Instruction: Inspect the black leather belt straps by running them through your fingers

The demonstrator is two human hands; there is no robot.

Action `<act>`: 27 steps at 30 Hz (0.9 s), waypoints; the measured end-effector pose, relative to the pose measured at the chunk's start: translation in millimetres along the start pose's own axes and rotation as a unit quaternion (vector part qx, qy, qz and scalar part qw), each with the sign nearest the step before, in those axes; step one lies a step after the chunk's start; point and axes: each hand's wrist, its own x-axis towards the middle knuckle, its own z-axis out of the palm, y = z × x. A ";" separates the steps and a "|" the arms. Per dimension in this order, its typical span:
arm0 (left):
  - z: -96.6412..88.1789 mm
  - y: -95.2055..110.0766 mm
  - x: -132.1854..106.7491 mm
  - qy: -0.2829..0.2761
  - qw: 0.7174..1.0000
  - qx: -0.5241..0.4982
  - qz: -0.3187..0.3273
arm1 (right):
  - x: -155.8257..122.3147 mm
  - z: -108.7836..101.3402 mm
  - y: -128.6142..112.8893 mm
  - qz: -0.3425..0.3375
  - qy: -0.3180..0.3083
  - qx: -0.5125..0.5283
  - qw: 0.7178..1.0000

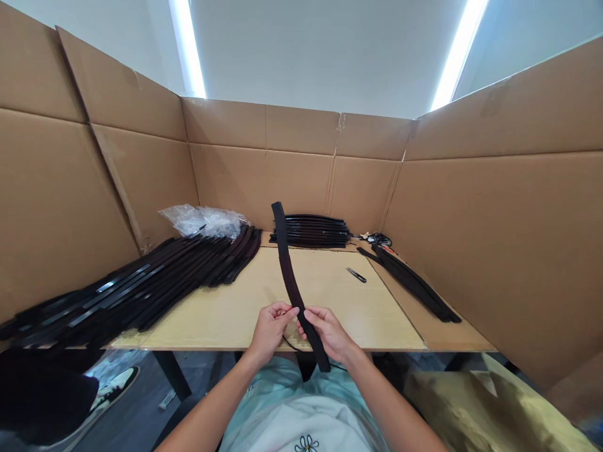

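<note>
A long, slightly curved black strip (293, 282) slants up and away from my lap over the table's front edge. My left hand (273, 326) is closed at the strip's left edge, thumb against its fingers. From the other side my right hand (327, 329) grips the same strip, its thumb on top and fingertips curled underneath. Below the left hand hangs a thin black cord (293, 345); where its upper end goes is hidden by the fingers.
Many black strips (155, 282) spread over the table's left, beside clear plastic bags (207, 220). More strips are stacked (311, 231) at the back. Small thread snips (357, 275) lie right of centre. Further right are black strips (414, 282) and tangled cords (379, 239). Cardboard walls (301, 129) enclose the table.
</note>
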 end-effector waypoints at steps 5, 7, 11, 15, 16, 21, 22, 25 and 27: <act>-4.5 -4.7 2.7 -0.043 0.999 -0.014 -0.004 | 2.1 -1.6 3.4 0.009 0.026 -0.004 1.000; -6.0 -4.6 2.9 -0.063 0.998 -0.012 0.003 | 2.2 -2.1 3.8 0.020 0.024 -0.021 0.999; -5.9 -2.0 2.1 -0.082 0.997 -0.013 0.001 | 1.3 -1.6 2.8 0.022 0.012 -0.037 0.999; -4.6 -2.1 1.1 -0.085 0.996 -0.021 0.001 | -0.2 -0.8 2.3 0.006 -0.002 -0.014 1.000; -4.3 -2.4 0.7 -0.093 0.995 -0.027 -0.005 | -0.7 -0.9 2.4 0.005 -0.013 -0.010 1.000; -2.7 -0.8 -1.8 -0.127 0.990 -0.041 -0.036 | -2.9 -1.6 2.3 -0.002 -0.070 -0.009 0.998; -2.2 0.4 -2.0 -0.121 0.991 -0.034 -0.035 | -3.1 -1.4 2.1 -0.009 -0.069 -0.010 0.998; -0.2 3.9 -2.4 -0.105 0.994 -0.025 -0.031 | -3.1 -0.5 0.7 -0.014 -0.047 0.004 0.999; 1.3 5.4 -2.6 -0.110 0.993 -0.036 -0.033 | -2.7 -0.3 0.1 -0.005 -0.032 0.019 0.999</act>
